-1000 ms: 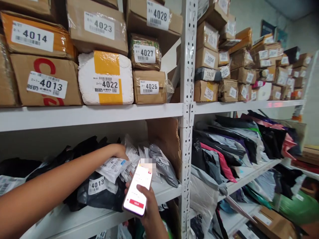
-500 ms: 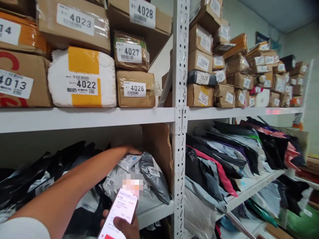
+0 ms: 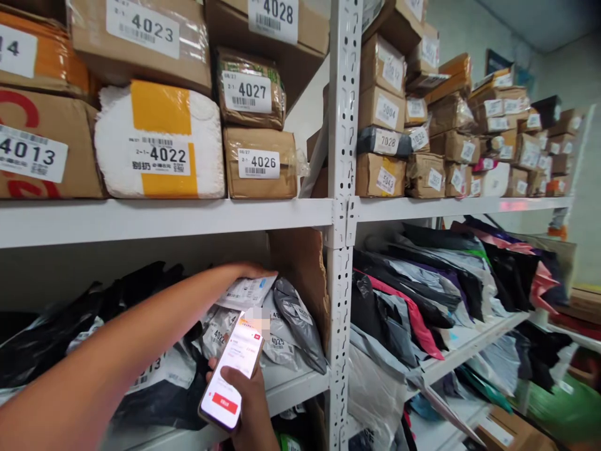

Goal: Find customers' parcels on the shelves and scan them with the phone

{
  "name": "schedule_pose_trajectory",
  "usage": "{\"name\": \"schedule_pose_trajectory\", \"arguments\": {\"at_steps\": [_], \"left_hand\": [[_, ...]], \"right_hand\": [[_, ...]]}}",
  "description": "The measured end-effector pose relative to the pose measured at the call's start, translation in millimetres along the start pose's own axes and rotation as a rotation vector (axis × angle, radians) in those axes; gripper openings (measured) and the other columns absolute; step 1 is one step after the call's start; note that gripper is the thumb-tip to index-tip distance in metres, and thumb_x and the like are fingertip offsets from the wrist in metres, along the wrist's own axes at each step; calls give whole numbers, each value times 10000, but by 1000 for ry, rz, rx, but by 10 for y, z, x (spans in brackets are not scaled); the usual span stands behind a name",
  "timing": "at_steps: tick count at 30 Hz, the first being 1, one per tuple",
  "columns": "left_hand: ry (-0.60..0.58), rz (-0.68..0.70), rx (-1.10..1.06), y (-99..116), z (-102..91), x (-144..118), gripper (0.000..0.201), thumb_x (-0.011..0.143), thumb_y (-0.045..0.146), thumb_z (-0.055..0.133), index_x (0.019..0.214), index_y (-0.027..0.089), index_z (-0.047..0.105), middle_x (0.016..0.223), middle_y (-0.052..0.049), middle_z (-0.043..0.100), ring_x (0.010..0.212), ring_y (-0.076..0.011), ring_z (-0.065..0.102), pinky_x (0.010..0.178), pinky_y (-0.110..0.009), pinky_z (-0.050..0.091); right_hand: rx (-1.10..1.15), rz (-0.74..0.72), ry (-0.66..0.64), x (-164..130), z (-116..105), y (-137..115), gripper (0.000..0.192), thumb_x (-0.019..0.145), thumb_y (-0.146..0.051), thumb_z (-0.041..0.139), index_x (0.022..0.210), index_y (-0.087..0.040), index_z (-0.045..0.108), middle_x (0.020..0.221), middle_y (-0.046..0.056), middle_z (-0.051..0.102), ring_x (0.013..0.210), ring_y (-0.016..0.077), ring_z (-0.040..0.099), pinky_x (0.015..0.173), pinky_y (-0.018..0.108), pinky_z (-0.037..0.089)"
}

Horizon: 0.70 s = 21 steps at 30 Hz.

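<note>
My left hand (image 3: 256, 270) reaches into the lower shelf, its fingers mostly hidden behind the top edge of a pale grey mailer bag (image 3: 248, 290) with a printed label. It grips that bag, which is raised a little above the other parcels. My right hand (image 3: 244, 388) is closed round a smartphone (image 3: 233, 366), its thumb over the lit screen with a red button near the bottom. Below and beside the lifted bag lie several grey mailer bags, one labelled 4025 (image 3: 278, 351). A darker grey mailer bag (image 3: 297, 313) leans at the right.
A white upright post (image 3: 342, 282) divides the racks. Above my left arm runs a white shelf beam (image 3: 164, 216) bearing numbered boxes. A cardboard sheet (image 3: 300, 263) stands by the post. Black bags (image 3: 107, 300) fill the left; more mailers (image 3: 422, 288) crowd the right shelf.
The pale grey mailer has been lifted and tilted by my left hand, uncovering more labels beneath. The phone has moved slightly up, and its screen shows a different page. The view has shifted slightly.
</note>
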<state>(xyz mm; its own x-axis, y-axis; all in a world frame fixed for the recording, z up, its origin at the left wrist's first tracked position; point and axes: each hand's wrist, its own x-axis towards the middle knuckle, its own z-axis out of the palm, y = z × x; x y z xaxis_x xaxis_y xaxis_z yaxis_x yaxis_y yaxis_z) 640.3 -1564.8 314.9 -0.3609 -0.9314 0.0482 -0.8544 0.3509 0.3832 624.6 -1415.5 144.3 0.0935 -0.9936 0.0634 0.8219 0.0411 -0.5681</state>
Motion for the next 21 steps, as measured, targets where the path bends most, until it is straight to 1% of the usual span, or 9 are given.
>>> {"name": "schedule_pose_trajectory", "arguments": {"at_steps": [3, 5, 6, 8, 11, 13, 15, 18, 21], "left_hand": [[56, 14, 32, 10, -324, -302, 660, 616, 765, 458, 671, 130, 632, 810, -164, 688, 873, -328, 605, 814, -432, 432], [16, 49, -46, -14, -475, -621, 678, 638, 777, 413, 737, 147, 645, 814, -125, 697, 820, -277, 620, 753, -368, 461], [-28, 68, -132, -39, -508, -814, 668, 638, 777, 414, 761, 166, 654, 781, -94, 701, 751, -244, 629, 686, -331, 474], [-93, 78, -443, -115, -471, -1240, 561, 550, 703, 606, 728, 174, 661, 693, -62, 695, 623, -206, 622, 564, -280, 467], [177, 46, -874, -284, -161, -1852, 475, 491, 587, 731, 710, 170, 666, 658, -48, 687, 572, -182, 611, 501, -247, 463], [302, -24, -1136, -410, 158, -2150, 488, 514, 541, 747, 861, 208, 663, 721, -35, 704, 617, -198, 636, 537, -272, 501], [356, -135, -1313, -519, 495, -2327, 534, 531, 531, 743, 967, 244, 631, 774, -18, 714, 634, -204, 646, 535, -288, 517], [359, -298, -1469, -619, 923, -2408, 544, 529, 509, 748, 990, 257, 608, 803, 8, 718, 692, -185, 655, 557, -255, 525], [296, -330, -1505, -647, 1205, -2388, 494, 550, 471, 730, 970, 242, 606, 848, 19, 719, 780, -173, 656, 617, -233, 528]], "right_hand": [[-30, 30, 20, -115, -77, -26, 807, 391, -269, 806, 1097, -120, 444, 813, 141, 744, 638, 188, 654, 591, 294, 440], [-54, 37, 34, -191, -121, -40, 830, 390, -273, 812, 1118, -117, 446, 831, 150, 744, 655, 199, 662, 587, 296, 448], [-72, 33, 34, -231, -144, -39, 814, 393, -277, 816, 1109, -120, 462, 834, 149, 744, 663, 203, 665, 586, 299, 453], [-111, 13, 23, -328, -206, -26, 753, 381, -284, 832, 1046, -129, 515, 818, 139, 747, 672, 220, 671, 594, 317, 467], [-123, -39, 50, -543, -360, -14, 646, 364, -343, 855, 917, -146, 585, 735, 128, 746, 668, 288, 683, 642, 422, 497], [-97, -29, 140, -731, -504, -42, 603, 347, -420, 861, 833, -158, 618, 643, 112, 733, 656, 338, 684, 688, 500, 500], [-69, 63, 223, -939, -666, -98, 610, 352, -536, 832, 788, -152, 647, 609, 115, 723, 658, 354, 685, 712, 510, 507], [-55, 192, 341, -1278, -879, -176, 648, 467, -612, 759, 852, -99, 669, 702, 157, 735, 661, 310, 694, 668, 412, 528], [-50, 107, 517, -1657, -968, -170, 534, 587, -517, 745, 921, -114, 641, 783, 138, 743, 697, 260, 697, 690, 366, 530]]}}
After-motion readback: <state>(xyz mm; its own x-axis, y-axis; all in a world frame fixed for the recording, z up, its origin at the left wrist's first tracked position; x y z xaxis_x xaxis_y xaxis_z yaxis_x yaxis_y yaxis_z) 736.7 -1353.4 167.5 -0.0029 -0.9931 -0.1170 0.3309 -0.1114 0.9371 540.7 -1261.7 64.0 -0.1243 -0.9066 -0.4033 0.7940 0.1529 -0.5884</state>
